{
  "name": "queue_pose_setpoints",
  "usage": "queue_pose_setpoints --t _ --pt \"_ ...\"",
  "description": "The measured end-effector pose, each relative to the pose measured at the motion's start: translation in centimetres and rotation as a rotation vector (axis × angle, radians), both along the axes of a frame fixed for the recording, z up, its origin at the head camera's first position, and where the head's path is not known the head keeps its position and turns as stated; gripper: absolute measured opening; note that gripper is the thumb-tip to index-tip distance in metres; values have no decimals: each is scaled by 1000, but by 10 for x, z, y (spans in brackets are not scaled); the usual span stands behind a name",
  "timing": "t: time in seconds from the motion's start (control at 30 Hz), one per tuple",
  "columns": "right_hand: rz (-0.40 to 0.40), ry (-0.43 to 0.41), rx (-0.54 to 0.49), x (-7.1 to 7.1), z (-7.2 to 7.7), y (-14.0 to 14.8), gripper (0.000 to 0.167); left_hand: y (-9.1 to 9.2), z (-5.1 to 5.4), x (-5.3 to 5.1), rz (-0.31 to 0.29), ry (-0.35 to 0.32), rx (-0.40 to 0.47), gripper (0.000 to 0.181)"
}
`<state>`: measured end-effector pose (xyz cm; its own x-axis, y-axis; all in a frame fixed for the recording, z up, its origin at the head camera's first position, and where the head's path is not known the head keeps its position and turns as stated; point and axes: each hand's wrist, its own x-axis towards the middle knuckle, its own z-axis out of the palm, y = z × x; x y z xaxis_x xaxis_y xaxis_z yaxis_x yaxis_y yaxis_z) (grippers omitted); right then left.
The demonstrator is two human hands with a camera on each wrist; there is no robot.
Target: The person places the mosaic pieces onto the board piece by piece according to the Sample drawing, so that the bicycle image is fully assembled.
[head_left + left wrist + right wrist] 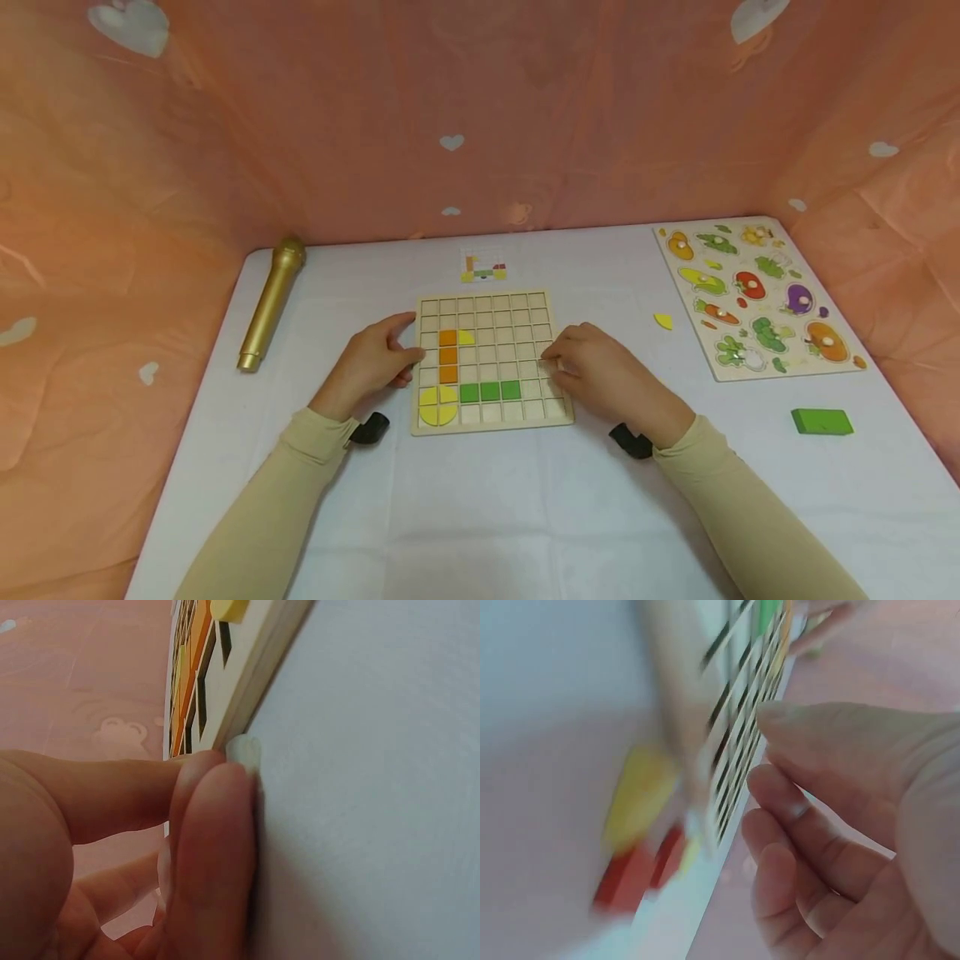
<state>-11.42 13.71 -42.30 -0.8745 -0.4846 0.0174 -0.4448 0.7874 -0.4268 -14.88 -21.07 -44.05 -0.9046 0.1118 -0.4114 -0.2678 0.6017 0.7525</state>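
A square wooden grid board (487, 417) lies on the table between the hands. It bears orange squares (447, 356), green squares (490, 391) and yellow quarter-round pieces (447, 413). My left hand (372, 358) grips the board's left edge, thumb over the rim. In the left wrist view, a fingertip (217, 825) lies low against that edge. Over the board's right edge hovers my right hand (600, 367); its fingers are loosely bent, and nothing shows between thumb and fingertips in the right wrist view. Beyond it, blurred yellow (641, 795) and red pieces (626, 877) appear beside the board.
A pattern card (483, 265) lies behind the board. At the left is a gold microphone (272, 304). To the right are a vegetable puzzle board (772, 304), a loose yellow quarter piece (663, 321) and a green block (822, 422). An orange cloth (510, 100) hangs around the table.
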Motion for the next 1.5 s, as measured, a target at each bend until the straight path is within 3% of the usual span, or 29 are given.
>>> queue_pose_setpoints --t 0.33,0.7,0.93,1.5 --pt "-34 55 73 -12 -2 38 16 0 -2 -1 -2 11 -11 75" --pt "3 34 40 -15 -5 35 18 1 0 -1 10 1 -9 75" --pt "8 26 76 -18 -10 35 15 0 1 1 -3 -3 -11 76" --pt "-109 10 145 -17 -5 80 20 0 2 1 0 7 12 76"
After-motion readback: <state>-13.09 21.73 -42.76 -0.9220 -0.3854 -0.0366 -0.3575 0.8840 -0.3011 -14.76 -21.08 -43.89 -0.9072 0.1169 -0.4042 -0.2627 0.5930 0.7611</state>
